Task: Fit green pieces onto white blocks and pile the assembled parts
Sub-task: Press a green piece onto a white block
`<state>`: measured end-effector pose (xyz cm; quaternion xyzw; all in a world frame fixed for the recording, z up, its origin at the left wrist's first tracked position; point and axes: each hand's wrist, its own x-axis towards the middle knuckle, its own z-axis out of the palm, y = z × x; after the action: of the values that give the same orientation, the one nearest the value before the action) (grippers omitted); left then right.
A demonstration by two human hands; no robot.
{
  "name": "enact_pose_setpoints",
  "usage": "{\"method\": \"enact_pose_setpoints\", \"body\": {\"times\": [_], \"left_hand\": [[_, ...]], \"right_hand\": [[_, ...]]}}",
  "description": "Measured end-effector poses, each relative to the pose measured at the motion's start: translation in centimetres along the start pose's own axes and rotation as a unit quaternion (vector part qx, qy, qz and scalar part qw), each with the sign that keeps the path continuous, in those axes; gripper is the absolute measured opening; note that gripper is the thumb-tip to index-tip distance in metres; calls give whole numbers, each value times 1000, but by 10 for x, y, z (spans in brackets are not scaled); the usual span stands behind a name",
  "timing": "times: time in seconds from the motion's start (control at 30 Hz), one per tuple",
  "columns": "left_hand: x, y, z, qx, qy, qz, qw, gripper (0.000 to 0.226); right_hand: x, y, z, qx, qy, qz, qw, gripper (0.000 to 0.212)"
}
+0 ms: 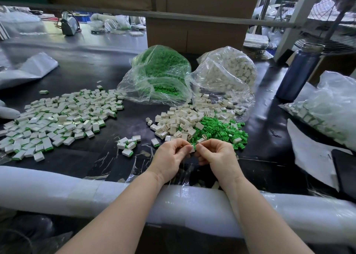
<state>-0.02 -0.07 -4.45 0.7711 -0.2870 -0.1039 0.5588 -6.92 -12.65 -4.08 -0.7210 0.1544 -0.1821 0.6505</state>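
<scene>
I see both bare forearms reaching forward and angling inward, so the hands meet knuckle to knuckle. My left grip (174, 153) has its fingers curled, fingertips pinching inward toward the right. My right grip (215, 153) mirrors it, fingers bent, thumb and forefinger pinched just beside the left fingertips.

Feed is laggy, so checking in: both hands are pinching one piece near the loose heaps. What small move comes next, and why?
Probably press the two halves fully together. The left hand and right hand both pinch one small white block with green showing at its edge, so seating seems unfinished. Once snapped, it likely goes left to the assembled pile.
</scene>
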Motion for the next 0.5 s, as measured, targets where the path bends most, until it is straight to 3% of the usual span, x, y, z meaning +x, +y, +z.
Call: {"method": "enact_pose_setpoints", "body": {"times": [0.2, 0.5], "left_hand": [[-1, 2, 0, 1, -14, -24, 1000, 11], [-1, -1, 0, 51, -30, -23, 998, 16]], "right_hand": [[1, 0, 3, -45, 1, 12, 999, 22], [2, 0, 1, -105, -29, 18, 994, 22]]}}
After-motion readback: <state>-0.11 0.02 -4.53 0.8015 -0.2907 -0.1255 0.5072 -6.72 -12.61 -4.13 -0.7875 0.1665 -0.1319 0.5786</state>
